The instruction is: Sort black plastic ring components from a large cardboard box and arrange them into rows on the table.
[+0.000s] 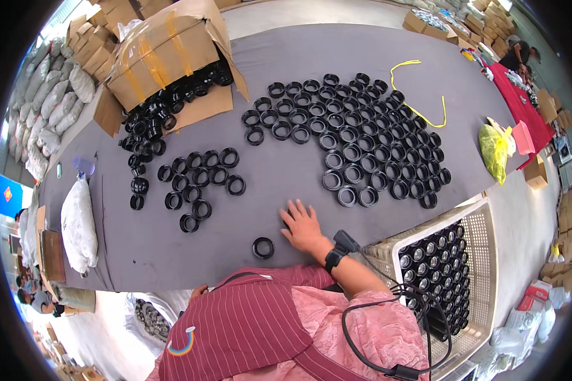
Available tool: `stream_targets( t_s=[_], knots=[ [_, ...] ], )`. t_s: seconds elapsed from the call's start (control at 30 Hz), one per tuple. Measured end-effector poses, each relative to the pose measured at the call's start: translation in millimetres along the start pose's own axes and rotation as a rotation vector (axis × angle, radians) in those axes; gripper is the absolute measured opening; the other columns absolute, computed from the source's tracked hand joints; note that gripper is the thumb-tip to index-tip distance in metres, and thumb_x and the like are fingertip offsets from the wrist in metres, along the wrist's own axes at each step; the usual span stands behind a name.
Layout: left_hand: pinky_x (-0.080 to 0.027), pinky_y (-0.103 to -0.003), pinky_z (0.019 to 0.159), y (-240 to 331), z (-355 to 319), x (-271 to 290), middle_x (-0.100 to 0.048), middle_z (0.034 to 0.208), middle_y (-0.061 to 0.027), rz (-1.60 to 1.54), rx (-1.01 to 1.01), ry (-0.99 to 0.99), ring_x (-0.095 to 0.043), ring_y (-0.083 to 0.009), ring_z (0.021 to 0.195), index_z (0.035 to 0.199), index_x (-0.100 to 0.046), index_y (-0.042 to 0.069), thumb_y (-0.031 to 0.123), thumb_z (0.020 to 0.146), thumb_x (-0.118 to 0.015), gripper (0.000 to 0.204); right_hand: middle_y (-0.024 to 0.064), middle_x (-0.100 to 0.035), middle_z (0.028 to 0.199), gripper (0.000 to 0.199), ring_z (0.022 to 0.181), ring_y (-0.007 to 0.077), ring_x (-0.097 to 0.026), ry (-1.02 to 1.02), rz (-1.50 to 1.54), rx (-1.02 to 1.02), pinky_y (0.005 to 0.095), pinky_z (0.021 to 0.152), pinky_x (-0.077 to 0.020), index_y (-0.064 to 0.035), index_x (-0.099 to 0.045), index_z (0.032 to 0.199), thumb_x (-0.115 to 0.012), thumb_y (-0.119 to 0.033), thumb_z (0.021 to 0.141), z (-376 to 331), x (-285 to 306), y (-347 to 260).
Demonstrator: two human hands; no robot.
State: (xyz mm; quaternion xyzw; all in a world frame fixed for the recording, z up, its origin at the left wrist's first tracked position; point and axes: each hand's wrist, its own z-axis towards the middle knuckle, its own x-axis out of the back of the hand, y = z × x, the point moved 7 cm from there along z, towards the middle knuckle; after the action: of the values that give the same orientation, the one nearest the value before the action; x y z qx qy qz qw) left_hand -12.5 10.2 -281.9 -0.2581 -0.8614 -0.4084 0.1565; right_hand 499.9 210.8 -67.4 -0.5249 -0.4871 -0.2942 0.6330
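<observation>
My right hand (304, 227) lies on the grey-covered table with nothing in it, its fingers stretched out and slightly apart. Just to its left, near the front edge, a single black ring-shaped part (271, 248) lies flat. Only a bit of my left hand (199, 291) shows beside my apron at the table edge; its fingers are hidden. A large group of black rings (353, 172) stands close together beyond my right hand, to the right. A smaller, looser group of black rings (201, 176) sits to the left.
An open cardboard box (165, 54) spills a heap of black rings (151, 126) at the back left. Right of me stands a plastic crate (485, 254) with black cylindrical parts. Yellow strapping (433, 123), a yellow bag (492, 152) and a white sack (79, 225) lie on the table.
</observation>
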Motion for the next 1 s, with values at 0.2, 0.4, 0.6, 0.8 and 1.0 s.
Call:
stream_targets(
  t_s=[0.2,0.4,0.6,0.8,1.0],
  knots=[
    [-0.048,-0.034,0.093,6.9,31.1,-9.2,-0.069,0.111,-0.0164,0.214,-0.349,-0.204,-0.065,-0.0288,0.107,0.126,-0.062,0.002,0.028,0.093,-0.063,0.042,0.0195,-0.032,0.155,0.060,0.146,0.0381,-0.024,0.115,-0.093,-0.397,0.0599,0.113,-0.0214,-0.0111,-0.040,0.146,-0.059,-0.025,0.091,-76.5,6.9,40.6],
    [-0.047,-0.036,0.100,7.2,28.2,-7.1,-0.065,0.125,-0.0163,0.194,-0.006,-0.069,-0.061,-0.0275,0.119,0.133,-0.060,0.009,0.031,0.094,-0.063,0.044,0.0309,-0.021,0.156,0.068,0.147,0.0466,-0.014,0.420,-0.074,-1.035,0.0637,0.115,-0.0129,0.0027,-0.028,0.149,-0.049,-0.035,0.097,-120.3,29.5,140.9],
    [-0.050,-0.034,0.095,27.5,16.9,-3.5,-0.070,0.114,-0.0121,0.080,-0.128,0.133,-0.065,-0.0227,0.110,0.122,-0.068,0.012,0.025,0.094,-0.063,0.032,0.0292,-0.014,0.159,0.074,0.149,0.0435,-0.007,0.689,0.023,-1.058,0.0683,0.113,-0.0045,-0.0009,-0.023,0.152,-0.049,-0.041,0.096,-74.0,71.0,188.6],
    [-0.051,-0.031,0.090,118.1,-21.8,-16.6,-0.070,0.109,-0.0105,0.081,-0.255,0.123,-0.067,-0.0204,0.102,0.114,-0.071,0.010,0.019,0.092,-0.064,0.024,0.0233,-0.041,0.148,0.059,0.141,0.0429,-0.032,0.206,0.162,-0.010,0.0642,0.107,-0.0268,-0.0179,-0.055,0.135,-0.068,-0.036,0.081,-32.3,26.0,-12.5],
    [-0.041,-0.037,0.108,20.2,27.6,9.2,-0.054,0.141,-0.0191,0.232,-0.122,-0.316,-0.052,-0.0354,0.131,0.138,-0.057,0.012,0.050,0.092,-0.059,0.059,0.0113,-0.040,0.151,0.045,0.143,0.0312,-0.031,-0.030,0.096,0.422,0.0602,0.110,-0.0266,-0.0237,-0.054,0.135,-0.058,-0.025,0.090,-40.1,-40.0,-92.4]
  ],
)
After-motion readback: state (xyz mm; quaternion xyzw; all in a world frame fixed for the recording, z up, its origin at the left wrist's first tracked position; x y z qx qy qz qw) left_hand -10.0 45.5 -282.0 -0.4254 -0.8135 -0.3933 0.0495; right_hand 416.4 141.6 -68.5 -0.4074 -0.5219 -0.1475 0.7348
